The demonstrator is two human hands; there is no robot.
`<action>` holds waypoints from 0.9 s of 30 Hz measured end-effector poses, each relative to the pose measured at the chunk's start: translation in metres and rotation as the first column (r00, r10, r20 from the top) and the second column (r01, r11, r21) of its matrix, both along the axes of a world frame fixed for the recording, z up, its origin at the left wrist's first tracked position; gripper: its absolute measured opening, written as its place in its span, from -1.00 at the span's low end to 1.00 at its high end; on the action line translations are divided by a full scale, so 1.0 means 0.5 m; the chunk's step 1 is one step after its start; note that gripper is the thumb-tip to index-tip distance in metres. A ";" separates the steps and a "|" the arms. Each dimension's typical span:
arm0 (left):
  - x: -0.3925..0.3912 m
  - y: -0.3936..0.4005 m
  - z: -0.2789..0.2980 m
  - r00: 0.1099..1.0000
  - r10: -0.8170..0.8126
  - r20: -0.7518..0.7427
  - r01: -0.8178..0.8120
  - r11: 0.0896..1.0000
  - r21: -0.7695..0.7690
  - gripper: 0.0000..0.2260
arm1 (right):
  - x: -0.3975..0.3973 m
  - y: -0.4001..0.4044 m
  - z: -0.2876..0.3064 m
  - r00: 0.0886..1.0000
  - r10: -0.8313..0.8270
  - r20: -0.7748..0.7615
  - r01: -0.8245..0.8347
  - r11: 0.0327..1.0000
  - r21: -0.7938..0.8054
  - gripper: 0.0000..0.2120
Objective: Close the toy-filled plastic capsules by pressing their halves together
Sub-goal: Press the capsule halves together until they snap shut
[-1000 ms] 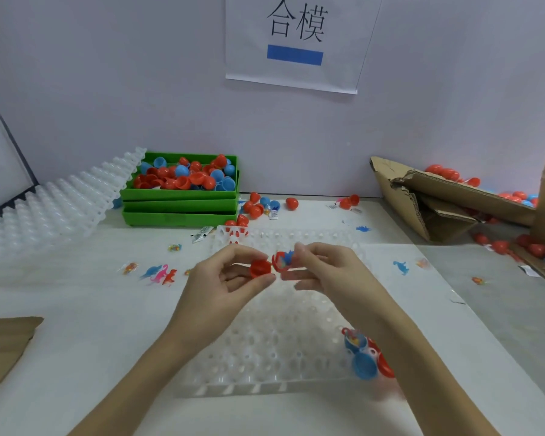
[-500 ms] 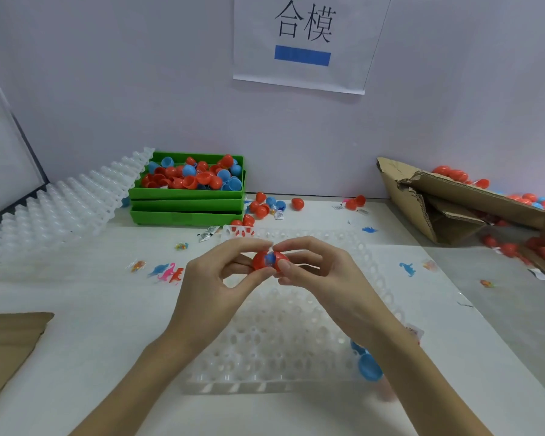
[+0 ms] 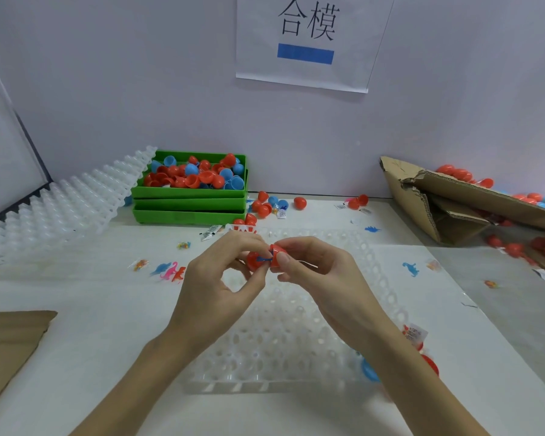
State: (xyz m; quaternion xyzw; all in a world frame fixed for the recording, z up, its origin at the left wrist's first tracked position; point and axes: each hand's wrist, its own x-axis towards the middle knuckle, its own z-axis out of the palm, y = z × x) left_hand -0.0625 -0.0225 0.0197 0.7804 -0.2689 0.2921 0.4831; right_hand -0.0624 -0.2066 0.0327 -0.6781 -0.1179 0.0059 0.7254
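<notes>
left hand [image 3: 221, 278]: we pinch one red half [image 3: 253, 259] | right hand [image 3: 315, 272]: we pinch the other half [image 3: 276, 256] | blue toy [image 3: 264, 259] pokes out between | above the clear tray [image 3: 296, 357]

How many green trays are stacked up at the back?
3 green trays, stacked by the wall: the top one holds red and blue capsule halves, two sit under it. More may be hidden beneath.

Red capsule halves [image 3: 264, 259] around a blue toy [image 3: 262, 258]; green trays [image 3: 188, 205]; translucent white grid tray [image 3: 283, 347].
</notes>
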 end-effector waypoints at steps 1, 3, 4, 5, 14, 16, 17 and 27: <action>0.001 0.001 -0.001 1.000 -0.001 -0.005 0.001 1.000 0.005 -0.87 | -0.001 0.003 -0.002 1.000 0.003 -0.001 -0.003 1.000 0.001 -0.78; 0.003 0.005 -0.004 0.999 -0.019 -0.046 0.020 1.000 0.010 -0.84 | -0.004 0.008 -0.007 1.000 0.004 -0.010 -0.004 1.000 -0.001 -0.77; 0.005 0.007 -0.006 0.997 -0.031 -0.077 0.032 1.000 0.001 -0.81 | -0.004 0.009 -0.010 1.000 0.006 -0.015 -0.006 1.000 0.003 -0.78; 0.007 0.008 -0.008 0.994 -0.040 -0.105 0.038 0.999 -0.018 -0.79 | -0.004 0.010 -0.011 1.000 0.007 -0.017 -0.007 1.000 0.005 -0.79; 0.011 0.015 -0.013 0.978 -0.097 -0.186 0.067 0.985 -0.161 -0.66 | -0.004 0.004 -0.004 0.999 -0.030 0.021 0.030 0.999 0.024 -0.78; 0.012 0.015 -0.013 0.976 -0.112 -0.185 0.082 0.984 -0.161 -0.64 | -0.005 0.005 -0.005 0.999 -0.034 0.023 0.034 0.999 0.019 -0.79; 0.013 0.015 -0.013 0.975 -0.121 -0.186 0.090 0.982 -0.169 -0.63 | -0.005 0.005 -0.005 0.999 -0.034 0.026 0.034 0.999 0.018 -0.79; 0.016 0.016 -0.013 0.981 -0.141 -0.132 0.105 0.964 -0.244 -0.64 | -0.008 0.005 -0.004 0.995 -0.014 0.103 0.016 1.000 -0.025 -0.83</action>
